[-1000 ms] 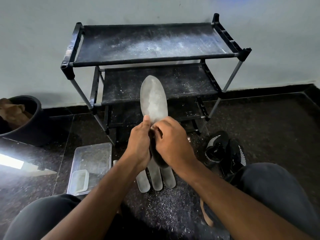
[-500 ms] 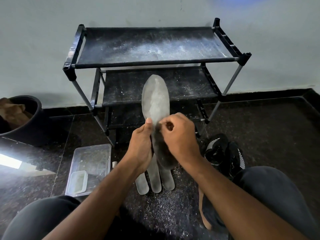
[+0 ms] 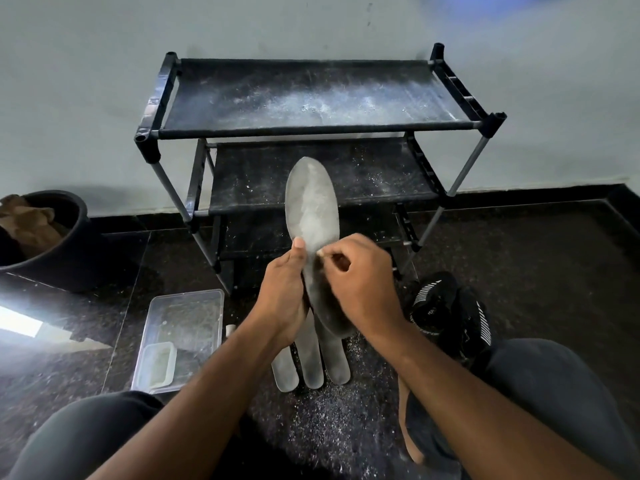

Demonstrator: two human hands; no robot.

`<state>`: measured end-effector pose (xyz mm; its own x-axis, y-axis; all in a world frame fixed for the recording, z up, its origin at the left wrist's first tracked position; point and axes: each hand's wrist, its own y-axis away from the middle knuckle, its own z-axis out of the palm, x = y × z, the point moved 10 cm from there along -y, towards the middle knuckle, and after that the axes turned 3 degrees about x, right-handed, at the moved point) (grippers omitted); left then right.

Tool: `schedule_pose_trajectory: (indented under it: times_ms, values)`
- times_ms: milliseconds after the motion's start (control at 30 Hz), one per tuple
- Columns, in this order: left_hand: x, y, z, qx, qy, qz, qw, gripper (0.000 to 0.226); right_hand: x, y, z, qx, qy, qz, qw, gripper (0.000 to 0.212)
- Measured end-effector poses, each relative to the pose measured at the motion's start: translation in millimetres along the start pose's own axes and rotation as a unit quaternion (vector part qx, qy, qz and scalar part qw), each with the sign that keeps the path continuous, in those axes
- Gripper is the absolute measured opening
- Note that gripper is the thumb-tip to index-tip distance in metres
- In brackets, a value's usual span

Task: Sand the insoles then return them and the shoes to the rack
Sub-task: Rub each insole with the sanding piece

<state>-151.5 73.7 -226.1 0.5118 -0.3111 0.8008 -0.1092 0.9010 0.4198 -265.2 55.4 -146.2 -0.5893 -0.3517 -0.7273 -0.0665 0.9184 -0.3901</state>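
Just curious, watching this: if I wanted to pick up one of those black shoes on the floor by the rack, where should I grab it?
Probably at the collar opening of the nearer black shoe, coming from above: its opening seems to face up. The pair lies close together beside the rack's right leg, so side access looks tight.

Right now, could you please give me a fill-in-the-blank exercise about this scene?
1. The left hand grips the raised ___.
2. On the floor under the hands lie ___ more insoles.
3. The shelves of the rack hold ___ shoes.
4. The black shoes sit to the rack's ___.

Missing words: insole; three; no; right
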Motion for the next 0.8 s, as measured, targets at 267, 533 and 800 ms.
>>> schedule_pose_trajectory:
  times_ms: [267,533,800]
  values:
    - [5.5,0.8,-2.0,0.011,-0.007,0.007,1.000,0.052,4.9,-6.3,-7.3,0.017,-0.001,-0.003,1.000,0.003]
    - [5.9,-0.9,-8.6,0.033,-0.015,0.001,0.999,0.051,1.6,-4.2,-3.8,-0.005,0.019,-0.033,0.999,0.008]
    - [7.7,-3.2,-14.7,0.055,-0.018,-0.011,0.998,0.050,1.3,-2.0,-6.5,-0.008,0.015,-0.041,0.999,0.008]
